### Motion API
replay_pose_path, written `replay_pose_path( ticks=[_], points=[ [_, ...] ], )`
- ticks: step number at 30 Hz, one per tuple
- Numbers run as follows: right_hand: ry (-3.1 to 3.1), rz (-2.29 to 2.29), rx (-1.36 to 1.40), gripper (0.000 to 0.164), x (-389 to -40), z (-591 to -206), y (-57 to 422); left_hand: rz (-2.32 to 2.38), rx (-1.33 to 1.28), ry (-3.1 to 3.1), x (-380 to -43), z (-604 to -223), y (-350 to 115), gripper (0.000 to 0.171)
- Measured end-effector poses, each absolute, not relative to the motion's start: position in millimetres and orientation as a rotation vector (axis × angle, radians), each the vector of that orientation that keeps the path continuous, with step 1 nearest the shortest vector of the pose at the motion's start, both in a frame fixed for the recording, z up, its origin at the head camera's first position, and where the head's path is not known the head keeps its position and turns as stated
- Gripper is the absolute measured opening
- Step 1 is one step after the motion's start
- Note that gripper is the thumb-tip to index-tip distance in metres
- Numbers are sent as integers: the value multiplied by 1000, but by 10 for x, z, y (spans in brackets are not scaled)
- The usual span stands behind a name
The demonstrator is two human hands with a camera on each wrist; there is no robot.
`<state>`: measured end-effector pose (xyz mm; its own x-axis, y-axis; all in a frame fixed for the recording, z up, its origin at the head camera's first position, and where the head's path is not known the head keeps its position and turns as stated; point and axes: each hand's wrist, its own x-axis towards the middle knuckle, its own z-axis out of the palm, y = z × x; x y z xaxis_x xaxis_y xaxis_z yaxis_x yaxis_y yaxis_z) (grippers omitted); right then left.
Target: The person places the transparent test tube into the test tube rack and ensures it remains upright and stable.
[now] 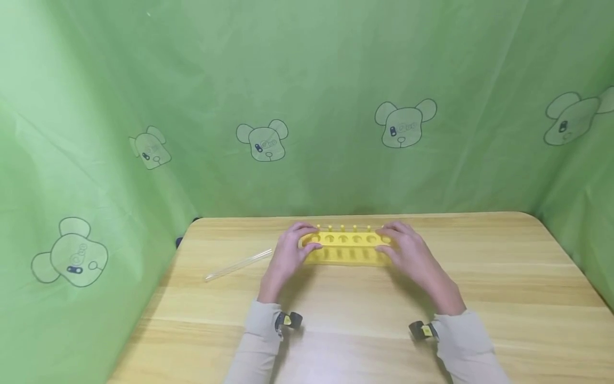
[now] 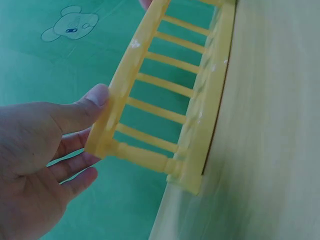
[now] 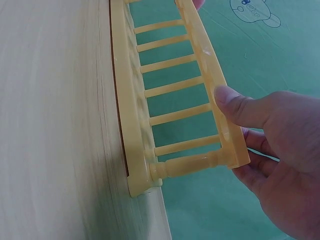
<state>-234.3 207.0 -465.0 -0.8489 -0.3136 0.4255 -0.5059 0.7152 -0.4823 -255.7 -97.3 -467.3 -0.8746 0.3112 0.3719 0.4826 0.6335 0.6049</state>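
A yellow plastic test tube rack [image 1: 349, 239], with a row of round holes along its top and a row of pegs behind, stands at the table's far side. My left hand [image 1: 289, 249] grips the left end of its top bar, thumb on the near face and fingers behind. At the other end my right hand [image 1: 408, 252] holds the bar the same way. In the left wrist view the rack [image 2: 117, 85] shows slim rods between top bar and base. A clear glass tube [image 1: 238, 265] lies on the table to the left of my left hand.
The wooden table [image 1: 345, 330] has rounded far corners. Green curtains [image 1: 326, 64] with bear-head drawings hang behind and on both sides, close to the table's far edge.
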Motion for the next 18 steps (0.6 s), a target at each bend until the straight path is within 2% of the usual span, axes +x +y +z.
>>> replay_pose_path(
  ticks=[18],
  points=[
    [-2605,891,658,38,-2350,-4625,2077,-1119,-529,-2674,-2549,-4541,-1321,47]
  ],
)
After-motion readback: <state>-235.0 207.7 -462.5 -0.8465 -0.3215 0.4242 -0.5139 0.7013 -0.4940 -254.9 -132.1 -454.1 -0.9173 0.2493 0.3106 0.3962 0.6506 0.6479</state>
